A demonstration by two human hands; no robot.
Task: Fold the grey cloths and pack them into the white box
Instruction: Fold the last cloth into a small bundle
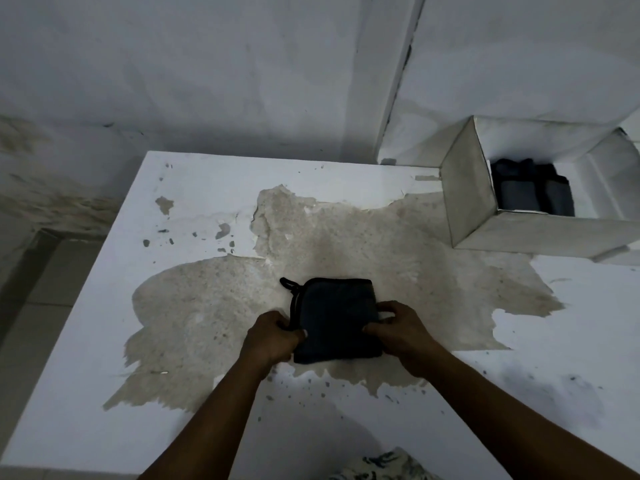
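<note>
On the peeling table [214, 188], left hand [273, 332] and right hand [398, 329] pinched the folded grey cloth's [334, 317] sides, likely to carry it to the white box [467, 192].

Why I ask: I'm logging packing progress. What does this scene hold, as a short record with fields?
table: white, paint worn off across the middle
folded cloth: dark grey, a small rectangle lying flat near the front middle, loop at its far left corner
left hand: grips the cloth's left edge
right hand: grips the cloth's right edge
white box: open, at the table's far right
packed cloths: dark, folded, inside the box; count unclear
</note>
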